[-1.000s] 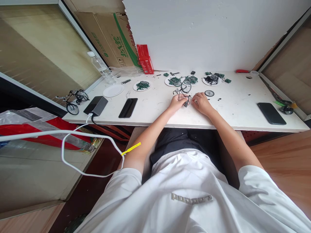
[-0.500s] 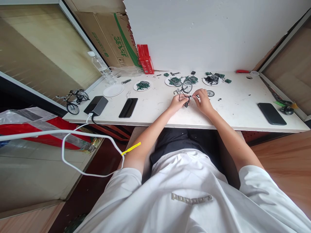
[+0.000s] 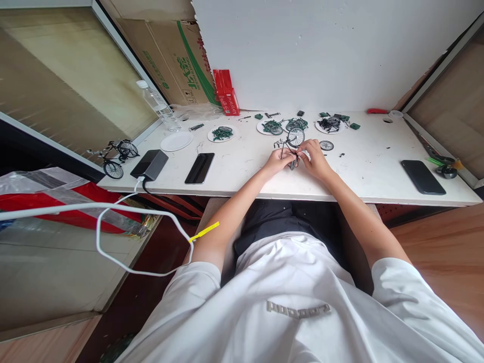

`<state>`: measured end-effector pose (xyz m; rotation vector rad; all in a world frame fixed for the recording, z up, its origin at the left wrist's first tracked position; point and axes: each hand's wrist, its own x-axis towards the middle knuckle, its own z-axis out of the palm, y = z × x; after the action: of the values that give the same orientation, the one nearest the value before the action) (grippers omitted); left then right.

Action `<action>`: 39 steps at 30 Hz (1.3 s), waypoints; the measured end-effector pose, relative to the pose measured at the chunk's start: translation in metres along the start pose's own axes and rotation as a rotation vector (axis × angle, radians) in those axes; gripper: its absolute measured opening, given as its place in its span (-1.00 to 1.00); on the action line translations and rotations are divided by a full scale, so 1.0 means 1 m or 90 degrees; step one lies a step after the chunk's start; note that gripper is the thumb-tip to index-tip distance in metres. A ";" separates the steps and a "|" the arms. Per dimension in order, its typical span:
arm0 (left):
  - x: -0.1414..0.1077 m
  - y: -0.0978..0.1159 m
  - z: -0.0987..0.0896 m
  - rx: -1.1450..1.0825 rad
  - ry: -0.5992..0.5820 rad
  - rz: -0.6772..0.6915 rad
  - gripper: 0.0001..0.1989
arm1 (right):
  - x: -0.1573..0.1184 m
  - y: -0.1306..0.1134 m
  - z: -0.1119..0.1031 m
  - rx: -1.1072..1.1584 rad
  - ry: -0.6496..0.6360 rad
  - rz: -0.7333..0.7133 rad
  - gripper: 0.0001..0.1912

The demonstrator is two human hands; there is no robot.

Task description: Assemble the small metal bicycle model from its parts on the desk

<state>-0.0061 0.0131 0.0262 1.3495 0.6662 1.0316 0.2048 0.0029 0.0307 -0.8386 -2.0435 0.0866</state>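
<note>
A partly built black model bicycle (image 3: 295,137), one spoked wheel pointing up and away, is held just above the desk in front of me. My left hand (image 3: 278,162) is closed around its frame from the left. From the right, my right hand (image 3: 315,157) pinches at the dark frame, thumb and forefinger pressed together; whatever small piece lies between those fingertips is hidden. A loose black spoked wheel (image 3: 326,145) lies flat just beyond my right hand. Paper plates with green parts (image 3: 273,127) and black parts (image 3: 330,124) stand behind the bicycle.
On the white desk (image 3: 242,174) are a phone (image 3: 199,168) to the left, a second phone (image 3: 422,177) to the right and a grey power adapter (image 3: 150,165). A finished model bicycle (image 3: 113,160) stands at the left edge. A white cable (image 3: 113,205) hangs across the left foreground.
My right hand has come closer to my left, its fingertips now meeting the frame. The bicycle has shifted slightly right, its upright wheel turning a little that way.
</note>
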 end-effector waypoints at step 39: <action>-0.005 0.005 0.004 0.064 0.007 -0.039 -0.84 | -0.004 0.009 -0.001 0.035 -0.075 0.048 -0.60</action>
<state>-0.0058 0.0067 0.0308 1.4019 0.7714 0.9680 0.2116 0.0079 0.0252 -0.8951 -2.1095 0.2376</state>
